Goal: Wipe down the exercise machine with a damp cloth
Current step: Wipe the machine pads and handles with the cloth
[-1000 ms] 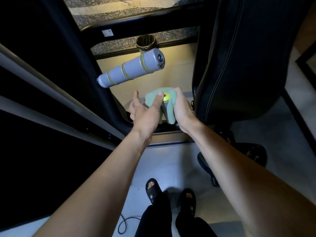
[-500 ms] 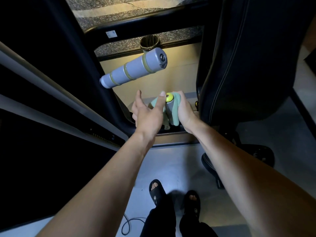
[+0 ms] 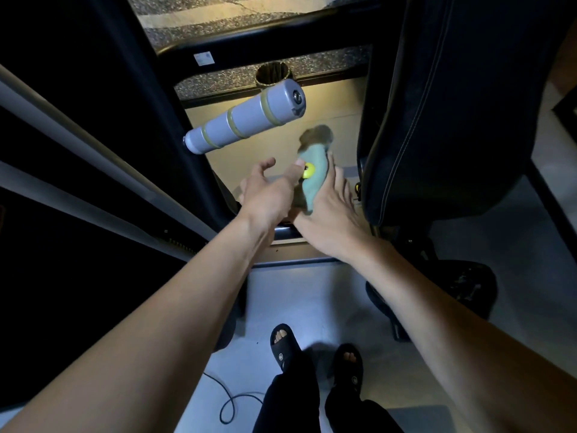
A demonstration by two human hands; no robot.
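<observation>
Green cloth [image 3: 313, 179]; yellow knob [image 3: 309, 170]; grey roller [image 3: 246, 118], olive bands; black pad [image 3: 452, 104].

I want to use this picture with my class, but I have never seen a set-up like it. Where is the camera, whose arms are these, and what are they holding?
The camera sits on a person's head and looks down, so you see their own two arms and their sandalled feet on the floor. They stand at a gym machine: the black padded seat is on the right, a grey roller pad sticks out from the black frame. The right hand holds a green cloth around a small yellow knob. The left hand is open, one fingertip beside that knob; I cannot tell whether it touches.
</observation>
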